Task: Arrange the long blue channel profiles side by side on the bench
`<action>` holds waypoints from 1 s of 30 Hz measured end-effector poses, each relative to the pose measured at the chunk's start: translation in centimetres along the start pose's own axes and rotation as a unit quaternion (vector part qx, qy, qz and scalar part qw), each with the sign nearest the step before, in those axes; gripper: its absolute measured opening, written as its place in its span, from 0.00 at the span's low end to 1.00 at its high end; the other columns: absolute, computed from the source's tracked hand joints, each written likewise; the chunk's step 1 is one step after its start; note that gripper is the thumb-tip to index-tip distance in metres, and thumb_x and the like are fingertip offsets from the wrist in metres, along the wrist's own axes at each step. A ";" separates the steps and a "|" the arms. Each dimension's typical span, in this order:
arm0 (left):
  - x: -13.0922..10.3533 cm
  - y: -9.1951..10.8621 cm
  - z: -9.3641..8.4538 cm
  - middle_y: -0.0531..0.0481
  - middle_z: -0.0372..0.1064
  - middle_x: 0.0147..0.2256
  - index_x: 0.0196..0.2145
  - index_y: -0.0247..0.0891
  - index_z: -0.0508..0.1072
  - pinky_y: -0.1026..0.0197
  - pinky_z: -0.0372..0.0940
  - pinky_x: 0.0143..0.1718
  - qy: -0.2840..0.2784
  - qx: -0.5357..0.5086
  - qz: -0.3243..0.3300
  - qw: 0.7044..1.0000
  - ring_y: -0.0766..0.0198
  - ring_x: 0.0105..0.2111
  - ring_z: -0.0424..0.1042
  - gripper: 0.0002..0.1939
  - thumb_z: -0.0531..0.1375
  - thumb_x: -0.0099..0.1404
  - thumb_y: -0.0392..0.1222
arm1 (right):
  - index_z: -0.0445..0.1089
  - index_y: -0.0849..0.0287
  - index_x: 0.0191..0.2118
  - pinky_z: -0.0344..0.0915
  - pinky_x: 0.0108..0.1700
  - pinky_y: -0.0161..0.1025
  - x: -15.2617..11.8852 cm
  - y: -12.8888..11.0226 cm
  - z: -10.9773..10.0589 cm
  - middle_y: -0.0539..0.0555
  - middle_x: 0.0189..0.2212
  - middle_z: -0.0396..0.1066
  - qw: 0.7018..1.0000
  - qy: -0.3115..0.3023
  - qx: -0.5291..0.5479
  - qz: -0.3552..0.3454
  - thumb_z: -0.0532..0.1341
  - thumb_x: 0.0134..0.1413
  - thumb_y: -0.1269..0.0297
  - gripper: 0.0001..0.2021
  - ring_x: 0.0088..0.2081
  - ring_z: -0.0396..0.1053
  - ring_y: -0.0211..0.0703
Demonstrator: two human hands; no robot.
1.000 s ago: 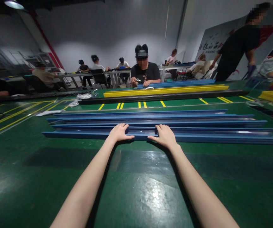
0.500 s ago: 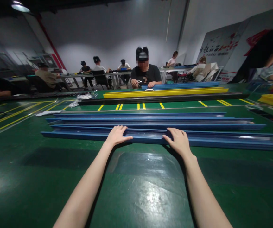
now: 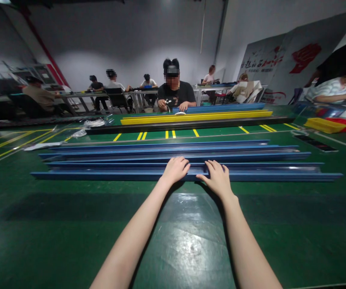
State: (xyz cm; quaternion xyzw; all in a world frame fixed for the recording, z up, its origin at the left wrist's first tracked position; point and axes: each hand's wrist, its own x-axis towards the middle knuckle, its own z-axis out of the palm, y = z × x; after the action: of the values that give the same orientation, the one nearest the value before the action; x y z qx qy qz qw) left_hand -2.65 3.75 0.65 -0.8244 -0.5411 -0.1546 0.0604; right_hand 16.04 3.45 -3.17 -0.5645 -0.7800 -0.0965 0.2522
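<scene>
Two long blue channels with raised side walls lie across the green table in front of me, one nearer (image 3: 260, 176) and one just behind it (image 3: 245, 156). My left hand (image 3: 175, 171) is closed over the middle of the nearer channel, its fingers reaching toward the far wall and its thumb largely hidden. Close by on the right, my right hand (image 3: 217, 176) straddles the same channel, with bent fingers at the far wall and the thumb on the near wall. A small gap separates the hands.
Another blue channel (image 3: 161, 144) lies farther back. Beyond are a black strip (image 3: 149, 127), a yellow strip (image 3: 197, 117) and more blue strips at a seated person (image 3: 176, 94). A phone (image 3: 316, 143) and yellow tray (image 3: 325, 125) lie right, plastic wrap (image 3: 93, 123) left.
My left hand has moved right along the nearer channel, closer to my right hand. The right hand has also shifted somewhat right along it. The whole view has shifted and tilted slightly.
</scene>
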 end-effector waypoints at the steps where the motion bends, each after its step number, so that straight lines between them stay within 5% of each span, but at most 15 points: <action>1: 0.4 0.8 0.3 0.47 0.69 0.43 0.42 0.38 0.69 0.58 0.57 0.45 0.000 -0.006 -0.007 1.000 0.60 0.44 0.66 0.17 0.44 0.67 0.45 | 0.60 0.62 0.53 0.43 0.54 0.52 0.0 0.0 0.1 0.61 0.52 0.62 1.000 0.002 0.000 -0.003 0.50 0.52 0.45 0.29 0.55 0.54 0.52; 6: 1.0 2.3 1.5 0.43 0.70 0.40 0.42 0.35 0.70 0.55 0.57 0.43 -0.013 0.003 -0.082 0.997 0.56 0.42 0.66 0.20 0.45 0.65 0.50 | 0.61 0.60 0.53 0.42 0.54 0.53 -0.2 0.1 0.2 0.62 0.52 0.62 1.000 0.012 0.015 -0.012 0.50 0.52 0.46 0.28 0.55 0.54 0.53; 18: 0.4 1.6 1.1 0.42 0.70 0.39 0.41 0.35 0.70 0.55 0.57 0.43 -0.032 0.005 -0.073 0.997 0.55 0.42 0.66 0.19 0.44 0.66 0.47 | 0.63 0.57 0.51 0.34 0.53 0.59 -0.4 -0.8 0.1 0.60 0.50 0.65 0.999 0.033 0.009 0.009 0.51 0.51 0.44 0.28 0.57 0.47 0.57; 30: -4.8 -4.5 -1.4 0.44 0.71 0.38 0.41 0.37 0.72 0.57 0.60 0.42 -0.028 0.048 -0.088 0.995 0.58 0.40 0.69 0.18 0.44 0.65 0.41 | 0.58 0.59 0.56 0.42 0.54 0.52 -0.1 -6.0 -0.1 0.61 0.54 0.59 0.995 -0.046 0.011 -0.093 0.49 0.55 0.49 0.26 0.56 0.51 0.54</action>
State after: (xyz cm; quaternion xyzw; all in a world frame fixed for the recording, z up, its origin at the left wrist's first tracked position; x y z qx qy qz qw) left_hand -8.79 1.06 0.15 -0.7739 -0.6196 -0.1103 0.0710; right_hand 10.55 1.26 -2.29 -0.4904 -0.8411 -0.0847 0.2119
